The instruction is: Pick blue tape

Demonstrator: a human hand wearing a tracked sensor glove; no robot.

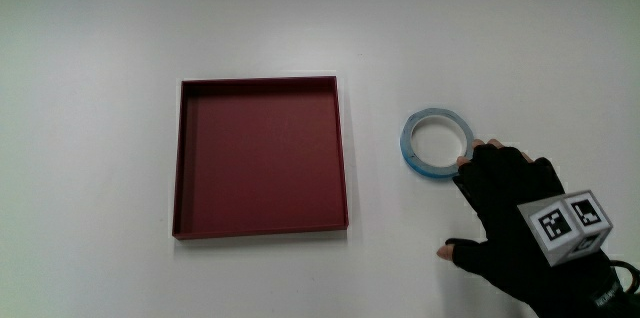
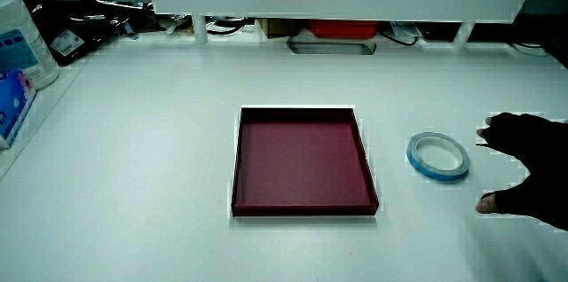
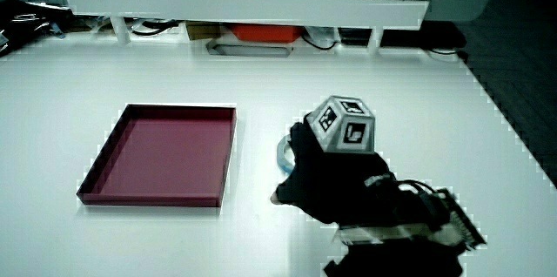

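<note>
Your gloved hand (image 1: 515, 213) rests low over the white counter (image 1: 100, 38). It is just beside the blue tape (image 1: 408, 144), on the side nearer to you. The fingers are spread apart and the thumb is held well away from them. The hand grips nothing. In the main view one fingertip (image 1: 470, 158) reaches the tape's rim and seems to touch it (whether it presses on it cannot be told).

The patterned cube (image 1: 568, 223) sits on the back of the hand, with black and white squares on its faces. The tape is a thin, pale blue ring lying flat on the counter. White counter shows through its hole.

A dark red square tray (image 1: 260, 153) lies near the centre of the frame. It is shallow, has low walls, and is close to the tape but not touching it.

In a side view the tape (image 2: 438, 176) lies between the tray (image 2: 302, 162) and the hand (image 2: 524, 171). The low white partition (image 2: 337, 3) is farther from you than all three. In a side view the hand (image 3: 335, 181) and its cube (image 3: 345, 124) cover most of the tape (image 3: 283, 157), so only a sliver of blue shows between the hand and the tray (image 3: 165, 155).
</note>
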